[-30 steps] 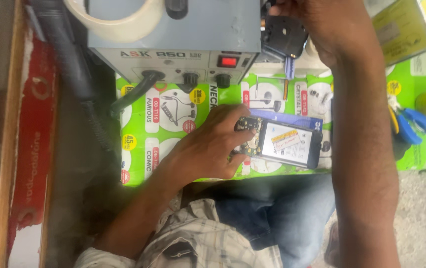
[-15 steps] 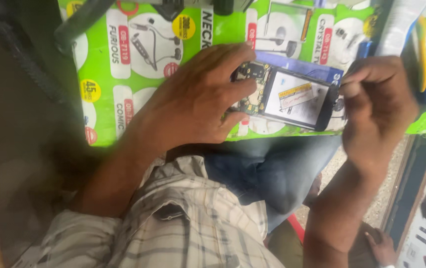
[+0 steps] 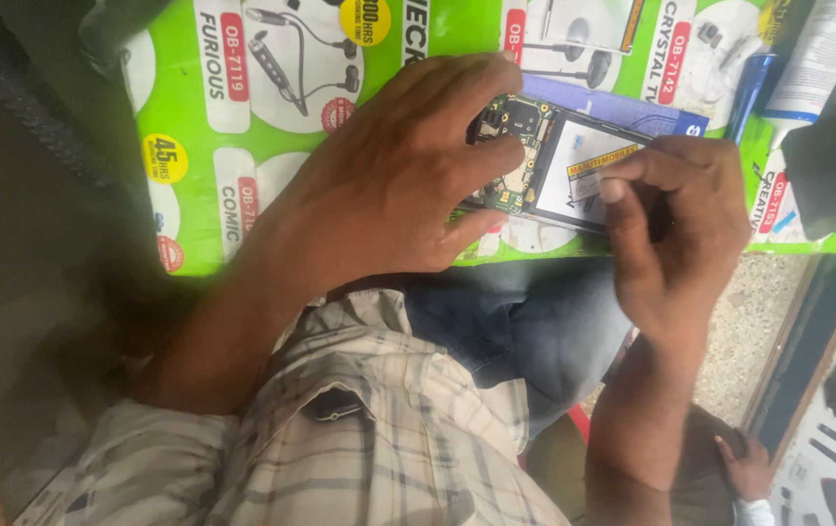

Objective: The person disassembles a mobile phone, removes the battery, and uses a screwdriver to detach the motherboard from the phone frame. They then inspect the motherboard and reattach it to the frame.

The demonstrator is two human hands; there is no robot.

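Green printed cartons (image 3: pixel 272 117) cover the tabletop. My left hand (image 3: pixel 389 185) presses down on the opened phone (image 3: pixel 554 166), pinning its circuit-board end to them. My right hand (image 3: pixel 676 224) pinches closed over the battery label; any tool is hidden. Best to keep the left steady and work lightly.

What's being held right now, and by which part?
The left hand pins the opened phone by its circuit-board end. The right hand pinches at the battery's sticker; whether it holds a tool cannot be told.
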